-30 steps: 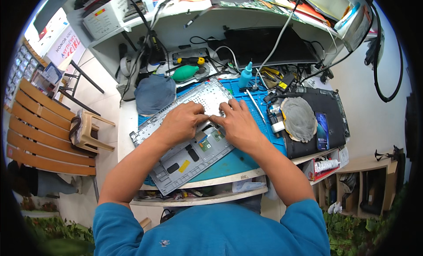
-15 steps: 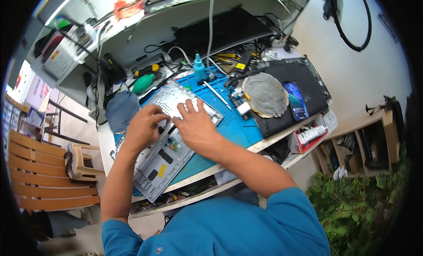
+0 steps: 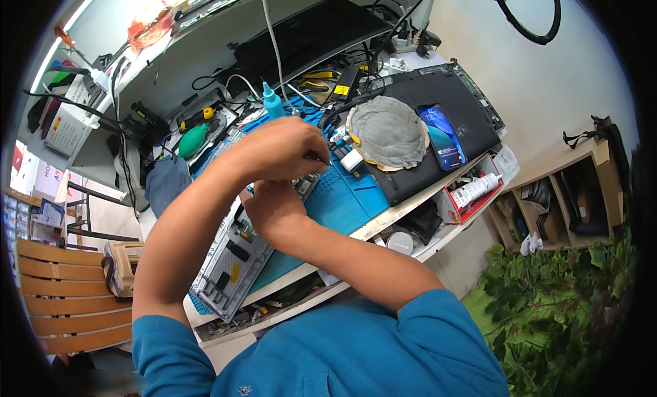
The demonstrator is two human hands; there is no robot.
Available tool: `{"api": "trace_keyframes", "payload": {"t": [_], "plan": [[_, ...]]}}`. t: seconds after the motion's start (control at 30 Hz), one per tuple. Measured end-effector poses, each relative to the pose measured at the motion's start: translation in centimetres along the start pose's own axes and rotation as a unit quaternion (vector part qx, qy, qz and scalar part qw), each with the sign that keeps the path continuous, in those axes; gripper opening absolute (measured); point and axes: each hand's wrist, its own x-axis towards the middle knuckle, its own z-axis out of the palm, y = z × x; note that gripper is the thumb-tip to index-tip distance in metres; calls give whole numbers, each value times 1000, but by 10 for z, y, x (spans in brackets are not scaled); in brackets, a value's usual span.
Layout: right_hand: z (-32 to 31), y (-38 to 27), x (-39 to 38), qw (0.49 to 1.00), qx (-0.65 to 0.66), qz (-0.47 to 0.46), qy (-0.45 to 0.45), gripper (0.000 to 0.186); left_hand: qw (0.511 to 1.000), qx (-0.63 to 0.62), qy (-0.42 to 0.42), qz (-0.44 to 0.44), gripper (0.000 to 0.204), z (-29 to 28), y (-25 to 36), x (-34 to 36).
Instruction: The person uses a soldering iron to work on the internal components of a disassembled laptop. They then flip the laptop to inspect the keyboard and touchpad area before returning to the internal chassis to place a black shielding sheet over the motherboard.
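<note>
Blue matting bears a grey laptop casing, partly beneath left hand and right hand, both grips unclear.

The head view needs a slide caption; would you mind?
Left hand and right hand close together over a gray laptop chassis on a blue mat.

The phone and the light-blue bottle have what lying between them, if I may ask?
The head view shows a round grey pad between the phone and the light-blue bottle, with dark cabling nearer the bottle.
</note>
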Motion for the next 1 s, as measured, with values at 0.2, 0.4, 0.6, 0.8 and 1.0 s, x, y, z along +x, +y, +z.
{"api": "trace_keyframes", "payload": {"t": [0.2, 0.4, 0.6, 0.8, 1.0], "plan": [[17, -6, 5, 1000, 14, 18, 16, 48, 994, 88, -70, 16, 19, 42, -5, 32], [42, -5, 5, 999, 11, -24, 41, 54, 991, 118, -51, 40, 14, 55, -6, 32], [31, -2, 4, 999, 33, -23, -3, 53, 986, 140, -62, 59, 14, 54, -2, 38], [35, -2, 2, 991, 131, 22, -5, 55, 982, 176, -68, 1, 17, 58, 20, 32], [52, 10, -5, 995, 91, 8, 35, 59, 990, 137, -42, -7, 18, 64, 16, 34]]}}
